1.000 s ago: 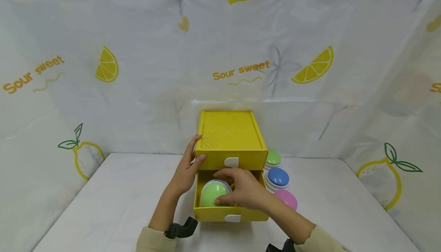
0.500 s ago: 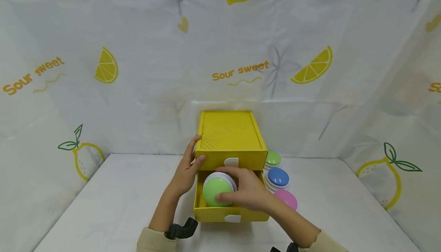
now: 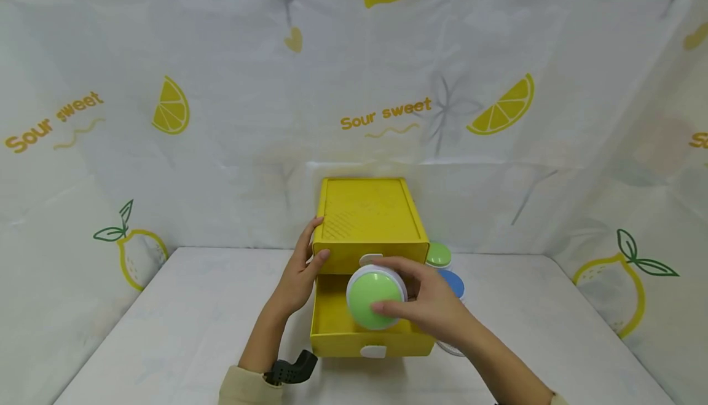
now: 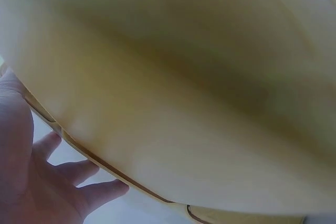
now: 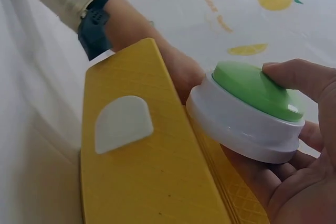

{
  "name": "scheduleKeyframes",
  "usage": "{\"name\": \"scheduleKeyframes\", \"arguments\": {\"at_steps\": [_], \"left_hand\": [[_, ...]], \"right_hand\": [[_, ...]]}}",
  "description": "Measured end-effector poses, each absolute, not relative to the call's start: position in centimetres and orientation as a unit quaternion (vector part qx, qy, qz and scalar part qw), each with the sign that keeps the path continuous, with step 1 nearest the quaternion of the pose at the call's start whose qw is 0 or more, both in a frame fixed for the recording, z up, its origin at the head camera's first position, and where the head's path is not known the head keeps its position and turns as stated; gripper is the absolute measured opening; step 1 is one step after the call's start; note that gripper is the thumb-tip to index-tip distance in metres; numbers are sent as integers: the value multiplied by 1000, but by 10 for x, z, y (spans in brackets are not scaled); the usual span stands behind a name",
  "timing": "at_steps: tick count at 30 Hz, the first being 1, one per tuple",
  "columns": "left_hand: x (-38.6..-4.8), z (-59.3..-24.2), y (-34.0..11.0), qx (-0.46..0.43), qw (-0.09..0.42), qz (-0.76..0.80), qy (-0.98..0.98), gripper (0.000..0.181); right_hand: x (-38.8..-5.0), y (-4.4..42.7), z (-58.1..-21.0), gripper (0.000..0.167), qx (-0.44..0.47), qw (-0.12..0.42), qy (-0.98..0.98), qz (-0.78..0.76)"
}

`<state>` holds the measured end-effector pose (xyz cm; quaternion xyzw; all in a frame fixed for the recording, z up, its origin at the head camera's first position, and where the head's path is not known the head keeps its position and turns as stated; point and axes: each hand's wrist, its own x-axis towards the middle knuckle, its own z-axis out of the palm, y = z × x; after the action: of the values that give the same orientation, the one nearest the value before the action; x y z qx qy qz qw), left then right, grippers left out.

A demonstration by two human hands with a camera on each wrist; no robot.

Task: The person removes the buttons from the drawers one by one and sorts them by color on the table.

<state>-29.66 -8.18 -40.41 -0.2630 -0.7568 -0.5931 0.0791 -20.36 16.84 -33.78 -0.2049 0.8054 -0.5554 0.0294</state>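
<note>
My right hand [image 3: 439, 306] pinches a push button with a green dome and white base [image 3: 365, 294], thumb on the dome and fingers under the base. The button is above the pulled-out lower drawer [image 3: 337, 345] of a yellow two-drawer box [image 3: 367, 208]. In the right wrist view the green button [image 5: 252, 90] is tilted beside the yellow drawer front [image 5: 157, 177]. On the box's left side rests my left hand [image 3: 295, 279], its thumb at the front corner. The left wrist view has the left hand's [image 4: 58, 192] extended fingers touching the box edge.
Right of the box stand another green button [image 3: 439, 254] and a blue button [image 3: 453, 282], partly hidden by the right hand. White drawer handles [image 3: 373, 351] stick out in front. A lemon-printed sheet [image 3: 249, 147] hangs behind the white table [image 3: 210, 319].
The right hand has lifted the green button up and to the right, out of the lower drawer. The pink button is now hidden behind the right hand and arm. The left hand has not moved.
</note>
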Motion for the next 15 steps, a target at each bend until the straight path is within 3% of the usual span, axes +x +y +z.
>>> {"name": "scheduleKeyframes", "arguments": {"at_steps": [15], "left_hand": [[-299,-405,-82,-255,77,-591,-761,60]], "right_hand": [[-203,220,-325,55,-223,-75,742,-628]]}}
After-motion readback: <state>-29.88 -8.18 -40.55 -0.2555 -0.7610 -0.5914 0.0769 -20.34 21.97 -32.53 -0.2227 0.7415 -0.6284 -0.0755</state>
